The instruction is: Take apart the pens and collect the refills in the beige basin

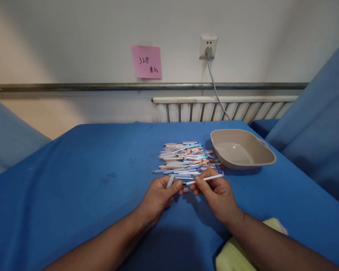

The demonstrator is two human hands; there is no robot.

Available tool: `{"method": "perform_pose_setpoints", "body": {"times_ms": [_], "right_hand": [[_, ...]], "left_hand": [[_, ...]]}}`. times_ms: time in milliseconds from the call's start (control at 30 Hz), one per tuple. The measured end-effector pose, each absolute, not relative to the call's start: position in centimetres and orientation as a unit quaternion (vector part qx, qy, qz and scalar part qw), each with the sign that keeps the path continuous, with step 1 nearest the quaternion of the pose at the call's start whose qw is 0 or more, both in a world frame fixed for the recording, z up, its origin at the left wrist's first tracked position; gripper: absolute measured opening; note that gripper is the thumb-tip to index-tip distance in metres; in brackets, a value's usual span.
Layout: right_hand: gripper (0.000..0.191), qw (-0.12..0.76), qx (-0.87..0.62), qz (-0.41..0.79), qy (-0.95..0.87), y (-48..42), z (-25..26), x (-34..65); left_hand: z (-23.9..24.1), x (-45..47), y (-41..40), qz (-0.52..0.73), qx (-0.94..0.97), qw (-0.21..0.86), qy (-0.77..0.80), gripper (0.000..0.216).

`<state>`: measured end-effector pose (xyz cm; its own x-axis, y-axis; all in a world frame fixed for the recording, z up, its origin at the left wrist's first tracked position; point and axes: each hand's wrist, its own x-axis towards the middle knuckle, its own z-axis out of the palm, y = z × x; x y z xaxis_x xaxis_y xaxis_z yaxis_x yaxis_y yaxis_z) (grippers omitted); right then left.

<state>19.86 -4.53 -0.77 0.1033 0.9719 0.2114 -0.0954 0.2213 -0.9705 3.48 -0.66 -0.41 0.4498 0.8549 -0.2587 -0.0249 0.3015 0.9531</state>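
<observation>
Between my two hands runs a slim white pen refill (207, 179), its dark end pointing left. My right hand (216, 194) pinches it along its length. The fingers of my left hand (161, 194) are closed around a light blue pen barrel (170, 181) and meet the refill's dark end; whether they grip that end I cannot tell. Just beyond both hands lies a heap of pens (183, 160) in pale blue, white, peach and orange, mostly lying sideways. Some small pieces under my fingers are partly hidden.
A beige plastic basin (243, 148) stands right of the pens on the blue cloth (81, 180). Yellow-green fabric (235, 256) lies under my right forearm. Behind are a radiator (223, 109), a rail, a plugged-in cord and a pink note (147, 62). Blue curtains hang at both sides.
</observation>
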Motion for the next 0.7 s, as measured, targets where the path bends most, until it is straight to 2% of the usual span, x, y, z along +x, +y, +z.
{"method": "perform_pose_setpoints", "body": {"times_ms": [367,700], "right_hand": [[0.028,0.64,-0.412,0.52,-0.387,-3.3,-1.6,20.1],[0.023,0.631,-0.362,0.58,-0.365,-3.3,-1.5,20.0]], "left_hand": [[-0.1,3.3,-0.7,0.332,0.456,0.727,0.39,0.032],[0.0,4.0,-1.0,0.367,0.461,0.68,0.437,0.029]]}}
